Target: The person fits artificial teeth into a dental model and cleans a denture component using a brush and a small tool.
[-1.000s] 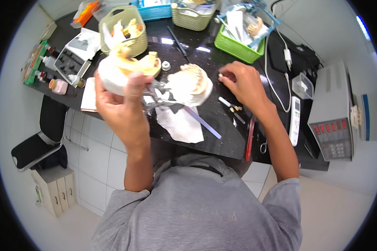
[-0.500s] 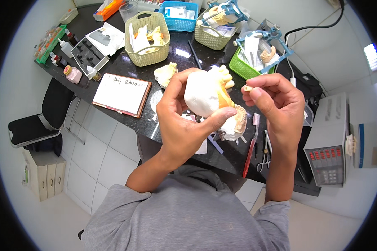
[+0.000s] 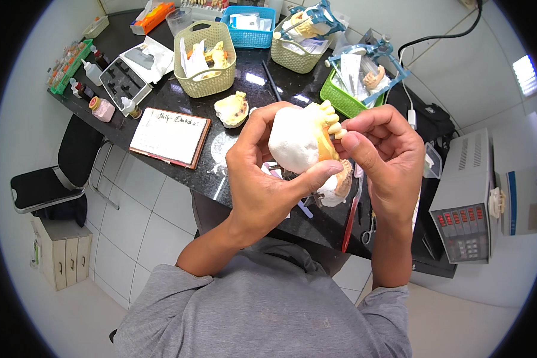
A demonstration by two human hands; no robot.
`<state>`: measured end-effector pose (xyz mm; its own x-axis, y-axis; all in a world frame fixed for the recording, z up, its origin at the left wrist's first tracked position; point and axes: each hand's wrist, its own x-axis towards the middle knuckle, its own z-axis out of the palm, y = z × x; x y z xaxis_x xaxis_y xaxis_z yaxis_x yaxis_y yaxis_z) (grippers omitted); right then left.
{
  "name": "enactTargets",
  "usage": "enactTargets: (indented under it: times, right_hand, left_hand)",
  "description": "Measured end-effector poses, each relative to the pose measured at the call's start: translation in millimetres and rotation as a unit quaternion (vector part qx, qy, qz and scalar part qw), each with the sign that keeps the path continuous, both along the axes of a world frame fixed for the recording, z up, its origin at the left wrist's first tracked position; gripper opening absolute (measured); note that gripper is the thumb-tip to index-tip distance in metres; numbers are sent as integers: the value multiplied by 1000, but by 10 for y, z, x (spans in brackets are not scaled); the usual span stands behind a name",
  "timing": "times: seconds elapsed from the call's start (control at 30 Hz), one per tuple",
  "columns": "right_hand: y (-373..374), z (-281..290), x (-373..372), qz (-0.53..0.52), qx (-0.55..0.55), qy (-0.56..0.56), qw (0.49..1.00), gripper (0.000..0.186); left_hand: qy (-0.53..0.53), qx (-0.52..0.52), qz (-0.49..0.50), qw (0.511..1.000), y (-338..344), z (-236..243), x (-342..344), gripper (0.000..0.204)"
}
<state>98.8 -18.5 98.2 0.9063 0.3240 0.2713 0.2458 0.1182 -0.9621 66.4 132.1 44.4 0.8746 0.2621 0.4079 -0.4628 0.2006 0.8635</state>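
My left hand (image 3: 250, 173) is wrapped round a dental cast (image 3: 292, 142) with a white plaster base, an orange-yellow gum band and pale yellow teeth. The cast is held up over the counter, its teeth toward the right. Thumb and fingers of my right hand (image 3: 391, 156) are pinched on a small cream dental crown (image 3: 340, 134) at the tooth row; whether it is seated there I cannot tell. Just below the held cast shows another cast (image 3: 338, 186), white with beige teeth, partly hidden by my left thumb. Whether the two casts are joined I cannot see.
On the dark counter lie a yellowish cast (image 3: 231, 110), a notebook (image 3: 170, 137), a red toothbrush (image 3: 352, 216) and scissor-handled forceps (image 3: 369, 231). Behind stand a beige basket (image 3: 206, 89), a blue basket (image 3: 249, 37) and a green basket (image 3: 346, 104). A grey machine (image 3: 462, 200) stands at right.
My right hand has moved left with the crown, from beside the cast up to its teeth. The held cast has shifted slightly right. The whole view has shifted a little.
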Motion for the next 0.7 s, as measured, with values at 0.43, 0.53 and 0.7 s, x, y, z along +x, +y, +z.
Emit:
enactTargets:
  times: [0.43, 0.53, 0.7]
  right_hand:
    - [-8, -4, -27, -38, -31, -39, 998, 14]
    - [10, -23, -46, -61, -54, -73, 994, 13]
    - [9, -61, -45, -47, -21, -53, 997, 13]
  left_hand:
    - [-15, 7, 7, 1000, -23, 16, 36, 58]
    - [-11, 6, 8, 1000, -23, 14, 33, 57]
    - [-7, 6, 2, 1000, -10, -7, 45, 58]
